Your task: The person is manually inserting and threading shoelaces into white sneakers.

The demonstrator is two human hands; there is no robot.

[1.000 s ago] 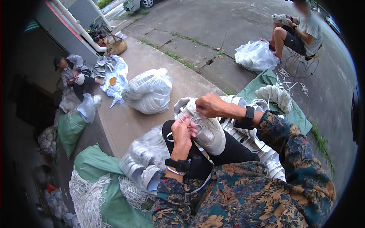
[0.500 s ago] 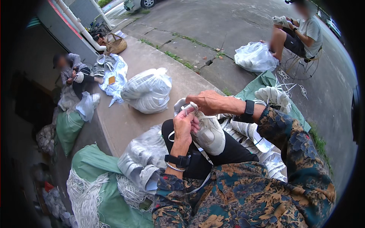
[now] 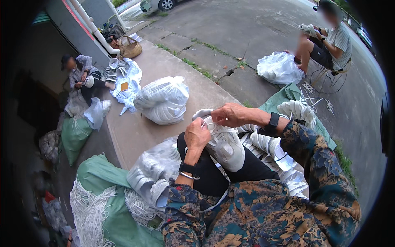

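A white sneaker (image 3: 227,150) rests on my lap with its toe toward me and its opening away. White shoelace (image 3: 220,131) crosses its front. My left hand (image 3: 196,135) is closed beside the upper eyelets, pinching the shoelace; its fingertips are partly hidden behind the hand. My right hand (image 3: 230,115) is bent over the far end of the lacing, thumb and fingers pinched on the lace there. Both wrists wear black bands. Loose lace also hangs down over my black trousers (image 3: 205,175).
Clear bags of white shoes stand ahead (image 3: 162,101) and at my left (image 3: 150,164). A green sack (image 3: 123,214) carries bundles of white laces (image 3: 90,210). More shoes (image 3: 267,144) lie at my right. Two people sit working, one far left (image 3: 80,76), one far right (image 3: 335,45).
My hands have drawn slightly apart at the top of the sneaker. My left hand has turned, its back now up; my right hand has shifted a little right and down.
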